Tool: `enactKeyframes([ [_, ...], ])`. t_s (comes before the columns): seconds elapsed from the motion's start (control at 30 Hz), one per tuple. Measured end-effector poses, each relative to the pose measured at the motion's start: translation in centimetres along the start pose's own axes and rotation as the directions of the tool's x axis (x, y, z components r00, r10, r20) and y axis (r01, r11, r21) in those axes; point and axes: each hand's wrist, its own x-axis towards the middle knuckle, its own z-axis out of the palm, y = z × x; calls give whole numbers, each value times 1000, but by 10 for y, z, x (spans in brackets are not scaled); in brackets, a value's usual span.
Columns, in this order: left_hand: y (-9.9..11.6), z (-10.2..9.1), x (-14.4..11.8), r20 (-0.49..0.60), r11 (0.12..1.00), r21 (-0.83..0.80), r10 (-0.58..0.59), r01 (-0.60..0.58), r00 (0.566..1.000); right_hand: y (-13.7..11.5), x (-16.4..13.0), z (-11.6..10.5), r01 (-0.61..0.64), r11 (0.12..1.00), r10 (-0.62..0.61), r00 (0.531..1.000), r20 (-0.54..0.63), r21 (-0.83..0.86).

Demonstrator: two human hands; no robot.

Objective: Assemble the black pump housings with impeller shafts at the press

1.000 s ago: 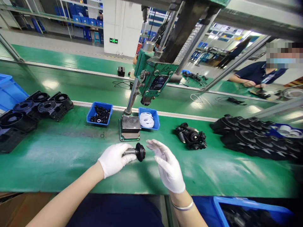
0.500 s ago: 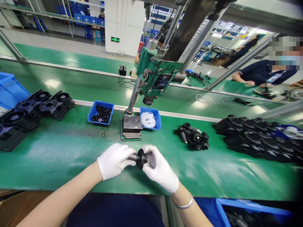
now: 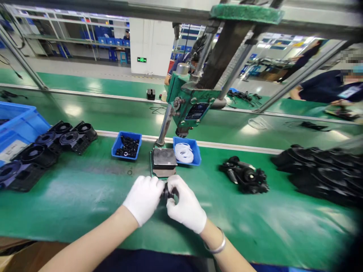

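Between my two white-gloved hands is a black ringed part with a shaft (image 3: 167,192), mostly covered by fingers. My left hand (image 3: 146,198) is closed around its left end, knuckles up, hiding the metal shaft. With thumb and fingertips, my right hand (image 3: 184,204) grips the part's right end. Just beyond the hands stands the press base with its flat metal block (image 3: 164,156). Over it hangs the green press head (image 3: 191,105), apart from the block.
Behind the hands are a blue bin of small black parts (image 3: 126,146) and a blue bin of white rings (image 3: 185,151). Black assemblies (image 3: 245,175) lie to the right, near stacked black housings (image 3: 317,170). More housings (image 3: 42,151) line the left. A co-worker (image 3: 326,88) sits across the bench.
My left hand has slid toward the black part and wrapped over its shaft, which showed before. The hands are closer together, and the view has tilted up somewhat.
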Motion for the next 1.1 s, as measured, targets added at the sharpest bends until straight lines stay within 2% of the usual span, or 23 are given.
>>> enactKeyframes([
  [0.07,1,3,6,19,996,28,-88,88,996,-2,4,9,62,997,-60,998,36,-50],
  [0.17,-10,8,11,95,998,20,-68,66,993,-4,5,17,202,969,-185,975,122,-144],
  [0.27,-32,9,5,150,997,37,-73,68,986,0,3,18,322,927,-295,942,158,-191],
  [0.3,-42,8,1,137,993,60,-113,106,984,2,3,16,316,934,-296,946,134,-166],
  [0.37,-64,3,-5,56,963,124,-248,240,967,11,4,13,224,974,-223,974,29,-38],
  [0.43,-88,-7,-6,-57,903,174,-388,392,920,24,6,13,106,986,-98,993,-69,127],
  [0.5,-112,-21,-1,-150,856,188,-460,482,875,38,10,15,31,974,-6,994,-110,227],
  [0.57,-130,-35,12,-190,861,179,-444,475,876,49,12,21,-15,964,41,995,-93,266],
  [0.67,-148,-46,39,-135,920,153,-342,360,930,57,11,28,-56,947,77,995,-57,316],
  [0.8,-157,-49,69,-19,954,109,-278,279,960,59,6,30,-103,939,115,993,-18,328],
  [0.9,-159,-56,75,-26,956,58,-286,287,958,58,6,29,-144,926,152,988,6,348],
  [1.03,-146,-69,56,-141,948,-61,-317,311,938,57,9,29,-221,849,239,971,25,479],
  [1.1,-128,-65,38,-204,917,-277,-349,288,915,57,12,29,-238,803,273,962,19,547],
])
